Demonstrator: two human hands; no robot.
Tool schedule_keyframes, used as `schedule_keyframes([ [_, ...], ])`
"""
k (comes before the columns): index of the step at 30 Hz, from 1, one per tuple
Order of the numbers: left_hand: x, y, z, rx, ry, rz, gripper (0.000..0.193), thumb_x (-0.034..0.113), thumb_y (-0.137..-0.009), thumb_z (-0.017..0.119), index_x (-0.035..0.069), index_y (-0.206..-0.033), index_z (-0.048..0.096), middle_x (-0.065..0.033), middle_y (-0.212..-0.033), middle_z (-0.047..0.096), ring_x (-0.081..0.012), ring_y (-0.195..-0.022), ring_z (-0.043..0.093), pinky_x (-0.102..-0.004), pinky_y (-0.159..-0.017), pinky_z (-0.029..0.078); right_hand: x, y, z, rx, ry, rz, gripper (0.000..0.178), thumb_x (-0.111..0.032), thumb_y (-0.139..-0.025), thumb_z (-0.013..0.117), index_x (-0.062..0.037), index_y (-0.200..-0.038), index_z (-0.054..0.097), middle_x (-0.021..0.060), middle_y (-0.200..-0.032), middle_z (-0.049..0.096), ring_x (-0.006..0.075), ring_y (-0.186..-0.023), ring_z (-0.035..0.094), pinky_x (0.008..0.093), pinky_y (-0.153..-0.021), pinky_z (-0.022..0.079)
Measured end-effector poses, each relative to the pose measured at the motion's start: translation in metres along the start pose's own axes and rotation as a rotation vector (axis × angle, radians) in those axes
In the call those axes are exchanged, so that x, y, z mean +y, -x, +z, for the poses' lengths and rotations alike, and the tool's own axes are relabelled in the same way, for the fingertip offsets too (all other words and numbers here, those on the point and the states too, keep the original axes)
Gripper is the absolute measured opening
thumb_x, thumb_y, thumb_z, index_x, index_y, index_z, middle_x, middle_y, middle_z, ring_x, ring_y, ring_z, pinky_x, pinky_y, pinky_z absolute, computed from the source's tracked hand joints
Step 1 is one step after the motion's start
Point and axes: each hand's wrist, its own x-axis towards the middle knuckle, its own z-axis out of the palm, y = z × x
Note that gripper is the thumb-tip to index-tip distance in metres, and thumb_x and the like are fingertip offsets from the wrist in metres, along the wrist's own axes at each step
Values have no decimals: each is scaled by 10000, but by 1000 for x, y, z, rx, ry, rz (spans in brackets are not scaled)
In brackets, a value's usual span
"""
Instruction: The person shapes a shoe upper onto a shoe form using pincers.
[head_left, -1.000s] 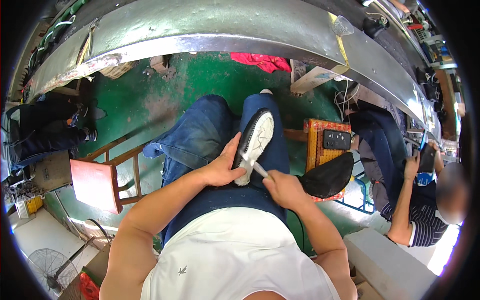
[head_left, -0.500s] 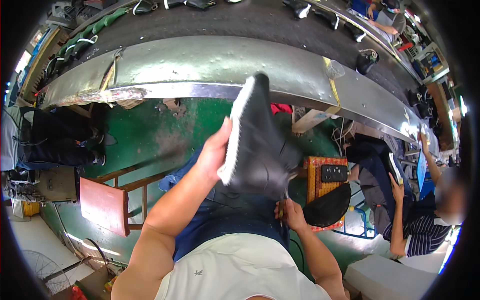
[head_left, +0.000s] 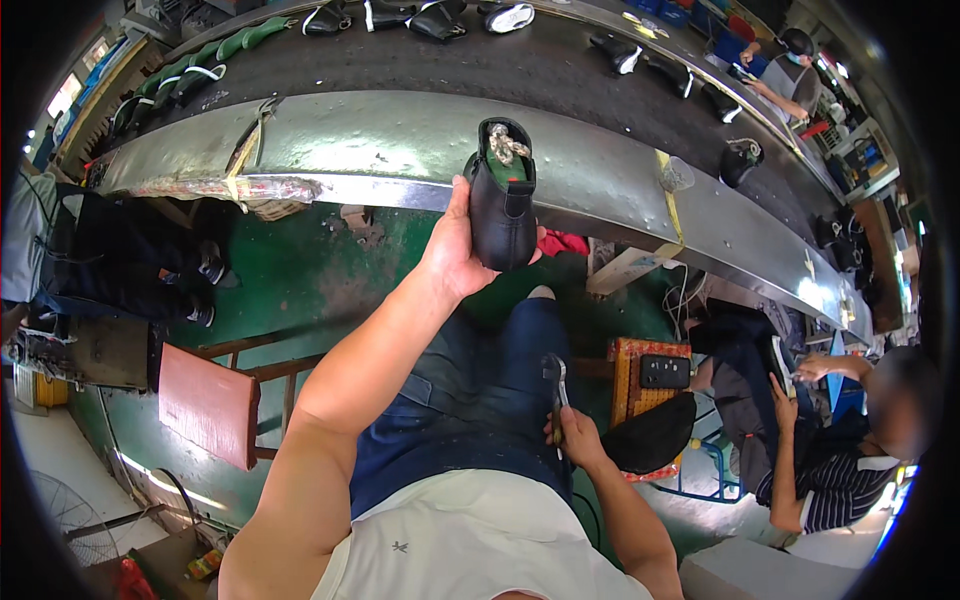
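My left hand (head_left: pixel 462 250) is closed round a black leather ankle boot (head_left: pixel 503 225), held out at the near edge of the metal bench. The boot's heel side faces me and its opening is at the top. Inside it sit a green last (head_left: pixel 511 171) and a knotted pale rope (head_left: pixel 507 145). My right hand (head_left: pixel 574 437) is low over my lap, gripping metal pincers (head_left: pixel 555 385) by the handle with the curved head pointing up. The pincers are apart from the boot.
Past the bench's metal rim (head_left: pixel 350 130), a dark belt (head_left: pixel 560 75) carries several black boots and green lasts. A red-topped stool (head_left: pixel 208 405) stands left. On the right, an orange woven seat (head_left: pixel 632 395) bears a phone (head_left: pixel 665 371). A seated co-worker (head_left: pixel 840 450) handles a shoe.
The boot has moved up and away from my lap and turned, from its pale sole edge showing to its heel and opening. The pincers have come off the boot and point up.
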Motion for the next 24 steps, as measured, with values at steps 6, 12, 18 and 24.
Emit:
schedule_keyframes([
  [6, 22, -25, -9, -78, -43, -59, 803, 728, -1008, 274, 67, -1345, 581, -255, -1235, 648, -462, -1135, 635, -612, -874, 558, 1, 1, -2, -4, 25, 16, 607, -513, -1090, 368, 44, -1098, 610, 100, -879, 681, 173, -713, 667, 310, -690, 546],
  [12, 96, -63, -20, 304, -802, 711, 941, 718, -1003, 367, -89, -1486, 391, -234, -1331, 582, -329, -1299, 554, -449, -1077, 448, -24, 5, -11, -3, 243, -22, 424, -412, -1025, 568, 4, -1009, 651, 106, -787, 687, 218, -710, 693, 366, -686, 539],
  [18, 68, -49, -45, 183, -1234, 914, 684, 112, -809, 866, -60, -1362, 501, -157, -1247, 661, -193, -1107, 647, -330, -972, 518, -118, -16, -30, 173, 631, -367, 294, -315, -917, 710, -60, -1050, 649, 188, -859, 689, 435, -815, 669, 486, -720, 531],
  [24, 91, -96, -30, 154, -1324, 875, 458, 98, -848, 830, -16, -1232, 608, -71, -1092, 724, -148, -976, 667, -311, -889, 537, -243, -124, -99, 512, 919, -939, 304, -168, -811, 758, -78, -1064, 617, 142, -960, 669, 364, -935, 624, 477, -856, 454],
])
